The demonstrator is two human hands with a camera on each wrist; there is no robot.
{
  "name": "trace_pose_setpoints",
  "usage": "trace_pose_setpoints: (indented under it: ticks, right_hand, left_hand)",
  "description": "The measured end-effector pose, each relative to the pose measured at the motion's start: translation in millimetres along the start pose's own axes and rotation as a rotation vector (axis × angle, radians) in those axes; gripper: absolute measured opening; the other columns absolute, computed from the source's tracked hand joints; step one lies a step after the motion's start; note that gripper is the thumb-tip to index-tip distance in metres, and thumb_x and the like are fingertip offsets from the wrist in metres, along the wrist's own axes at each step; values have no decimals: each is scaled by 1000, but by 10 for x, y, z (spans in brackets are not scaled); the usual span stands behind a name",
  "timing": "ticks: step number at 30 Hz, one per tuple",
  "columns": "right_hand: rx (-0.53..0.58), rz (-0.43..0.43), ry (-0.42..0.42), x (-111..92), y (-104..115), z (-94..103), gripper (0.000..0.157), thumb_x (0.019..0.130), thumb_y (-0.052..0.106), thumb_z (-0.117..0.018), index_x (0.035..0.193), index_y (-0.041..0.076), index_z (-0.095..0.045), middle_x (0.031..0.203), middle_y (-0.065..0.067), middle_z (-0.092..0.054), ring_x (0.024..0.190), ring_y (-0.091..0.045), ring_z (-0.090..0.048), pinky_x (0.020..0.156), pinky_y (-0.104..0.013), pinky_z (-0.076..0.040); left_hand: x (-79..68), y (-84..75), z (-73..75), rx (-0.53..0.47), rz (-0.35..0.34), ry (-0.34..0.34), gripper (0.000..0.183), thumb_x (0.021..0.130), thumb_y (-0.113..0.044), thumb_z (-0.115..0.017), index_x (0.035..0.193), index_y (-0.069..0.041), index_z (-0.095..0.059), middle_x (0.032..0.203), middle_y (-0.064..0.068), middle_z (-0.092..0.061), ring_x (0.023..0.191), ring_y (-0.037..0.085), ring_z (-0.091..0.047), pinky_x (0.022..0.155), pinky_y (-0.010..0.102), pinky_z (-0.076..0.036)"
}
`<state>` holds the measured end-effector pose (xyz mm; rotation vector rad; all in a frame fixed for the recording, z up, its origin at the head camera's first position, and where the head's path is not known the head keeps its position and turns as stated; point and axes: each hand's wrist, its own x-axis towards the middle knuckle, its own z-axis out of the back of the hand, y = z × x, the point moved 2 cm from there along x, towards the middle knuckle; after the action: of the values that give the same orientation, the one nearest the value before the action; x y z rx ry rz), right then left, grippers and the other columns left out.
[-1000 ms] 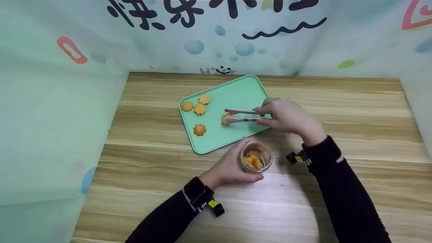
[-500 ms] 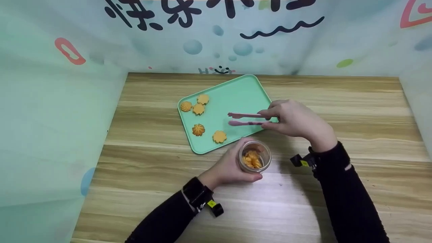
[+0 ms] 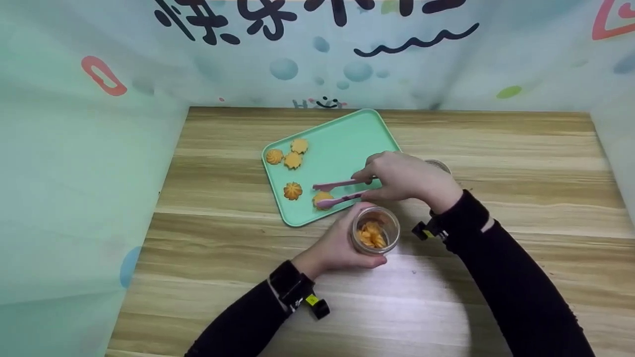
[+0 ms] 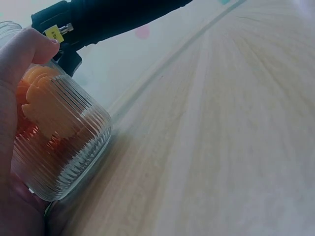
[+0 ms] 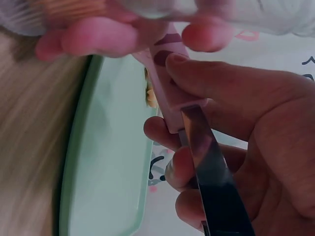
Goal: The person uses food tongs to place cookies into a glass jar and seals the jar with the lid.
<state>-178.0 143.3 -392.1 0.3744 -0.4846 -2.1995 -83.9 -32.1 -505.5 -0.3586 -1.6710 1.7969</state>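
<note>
My left hand (image 3: 337, 245) grips a clear glass jar (image 3: 397, 233) just in front of the tray. Several cookies (image 3: 371, 235) lie inside it, and its ribbed wall (image 4: 78, 128) shows in the left wrist view. My right hand (image 3: 404, 176) holds pink-tipped tongs (image 3: 342, 184) between thumb and fingers; their metal handle (image 5: 209, 167) runs back into the palm in the right wrist view. The tong arms stand apart over a scalloped cookie (image 3: 321, 196) near the front edge of the green tray (image 3: 347, 144). The lower arm's tip overlaps this cookie.
At the tray's left end lie more cookies: a swirled one (image 3: 274, 156), two pale ones (image 3: 299, 146) and a darker one (image 3: 292, 191). A round, rimmed thing (image 3: 439, 165) shows partly behind my right wrist. A printed curtain (image 3: 317, 74) stands behind the wooden table (image 3: 223, 238).
The cookie at the tongs left them and lay flat nearer the tray's front edge. After drawing back right, the tongs have moved left and forward over it. The left hand and jar stay put.
</note>
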Motion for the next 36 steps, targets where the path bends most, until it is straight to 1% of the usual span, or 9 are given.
trace_pose_setpoints:
  ticks: [6,9,14,18,22,26,30,33,36]
  right_hand:
    - [-2,48,9,17,-28,-58,26,95,14,-81,120,8,-85,98,-10,-79,90,-30,-72,78,-47,-59]
    - [-6,87,0,5,-43,-59,22,94,11,-80,116,9,-86,94,-7,-78,84,-28,-71,74,-45,-57]
    - [-27,141,-10,-68,-70,-12,13,96,11,-79,107,11,-86,85,-2,-69,77,-21,-64,70,-43,-55]
    - [9,112,-31,-176,-70,74,14,99,15,-79,112,10,-85,89,-1,-70,79,-16,-63,70,-39,-56]
    - [62,84,-80,-307,-16,191,22,102,17,-78,122,8,-83,99,-3,-74,85,-14,-65,74,-38,-57]
    - [52,85,-145,-477,71,309,24,104,18,-77,125,9,-82,103,-3,-75,85,-14,-64,75,-38,-57]
    - [8,92,-226,-679,156,387,21,104,17,-77,123,11,-82,95,1,-70,79,-11,-57,69,-33,-52]
    - [-22,102,-291,-832,204,407,20,103,15,-78,121,12,-83,91,4,-66,74,-9,-53,65,-30,-49]
    - [-22,100,-327,-966,238,417,18,102,14,-79,120,12,-83,91,6,-66,74,-6,-54,64,-29,-50]
  left_hand:
    - [18,14,-11,4,-24,3,88,77,-24,-101,149,-17,-50,141,-2,-64,133,19,-59,120,38,-46]
    - [18,16,-15,0,-21,3,91,76,-23,-101,151,-19,-49,143,-4,-63,134,17,-59,121,38,-45]
    - [17,9,-20,6,-12,-4,93,74,-22,-102,151,-20,-49,143,-5,-62,135,16,-58,121,38,-45]
    - [10,7,-7,14,-6,-2,94,74,-25,-102,151,-20,-49,143,-4,-63,135,16,-58,122,38,-45]
    - [7,7,3,12,-2,-2,93,74,-26,-102,151,-19,-50,142,-3,-63,134,17,-58,122,38,-45]
    - [11,7,-2,-7,0,-1,92,74,-24,-102,150,-21,-51,141,-4,-64,133,17,-59,121,39,-45]
    - [9,14,-10,-32,3,7,94,73,-20,-102,151,-20,-50,141,-3,-64,133,18,-59,121,40,-46]
    - [-1,20,-10,-36,12,8,98,73,-20,-102,155,-14,-47,142,-2,-64,134,18,-59,122,40,-45]
    - [-5,21,-9,-36,22,3,101,74,-20,-102,157,-11,-46,143,-2,-64,135,18,-59,122,40,-44]
